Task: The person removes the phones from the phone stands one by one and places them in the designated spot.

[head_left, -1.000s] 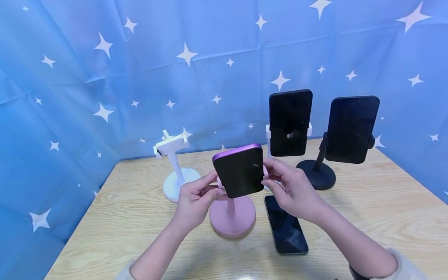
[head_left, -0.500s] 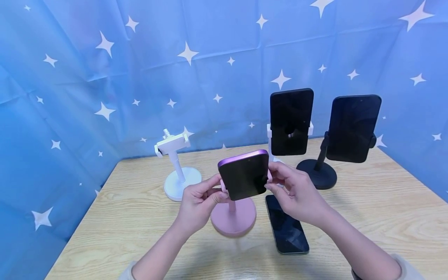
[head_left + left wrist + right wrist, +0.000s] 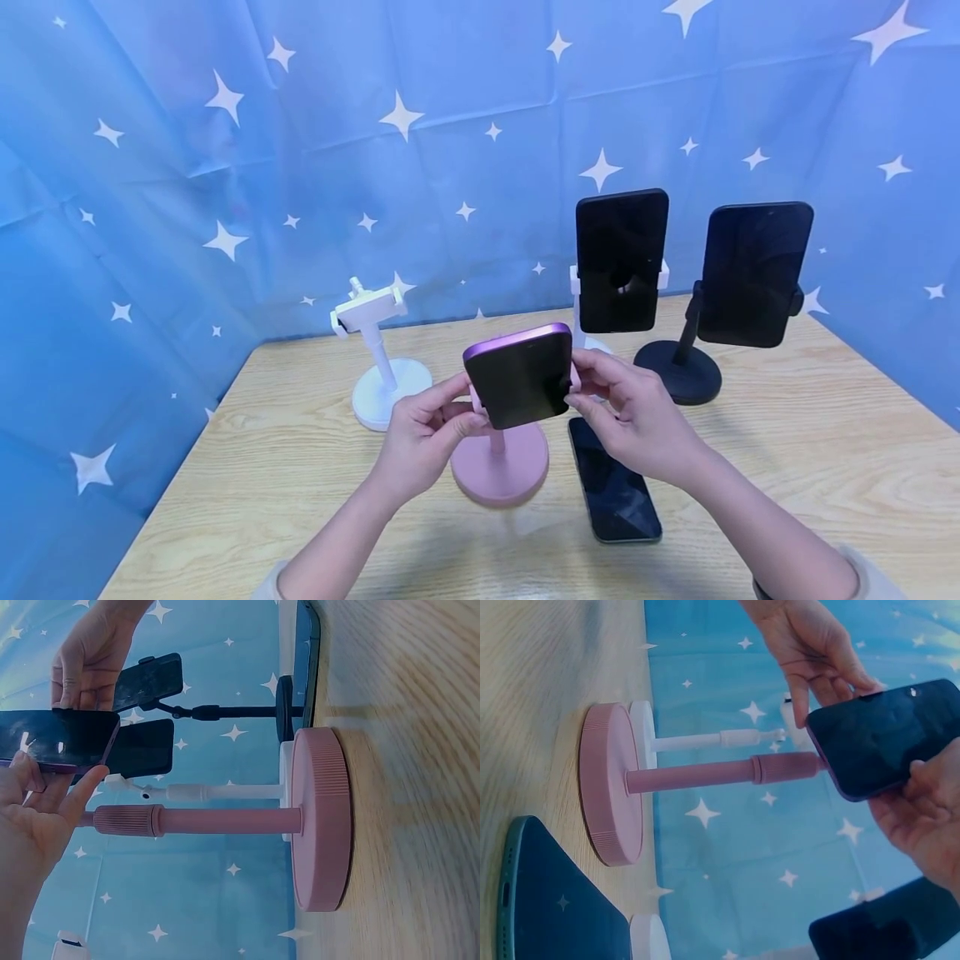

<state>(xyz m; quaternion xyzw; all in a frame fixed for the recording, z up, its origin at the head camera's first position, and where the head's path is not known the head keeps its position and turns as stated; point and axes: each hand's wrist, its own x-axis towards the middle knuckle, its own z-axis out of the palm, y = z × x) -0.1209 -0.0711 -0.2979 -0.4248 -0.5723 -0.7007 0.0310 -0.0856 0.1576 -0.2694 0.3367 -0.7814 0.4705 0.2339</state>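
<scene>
A phone (image 3: 521,377) with a purple edge and dark screen sits tilted back in the clamp of a pink phone stand (image 3: 500,467). My left hand (image 3: 423,429) grips the phone's left edge along with the pink clamp arm there, thumb in front. On the opposite edge, my right hand (image 3: 637,412) pinches the phone and the other clamp arm between thumb and fingers. The left wrist view shows the stand's pink post (image 3: 229,820) upright on its round base. Both hands hide most of the clamp.
Another phone (image 3: 615,483) lies face up on the wooden table (image 3: 300,500), right of the pink base. A white stand (image 3: 382,367) without a phone stands back left. Behind, a white stand bears a phone (image 3: 622,262), and a black stand (image 3: 678,371) bears another (image 3: 756,275).
The purple-edged phone has tilted further back, its top edge now lower and slightly to the right. Both hands have kept hold and shifted slightly with it. The pink base has stayed in place.
</scene>
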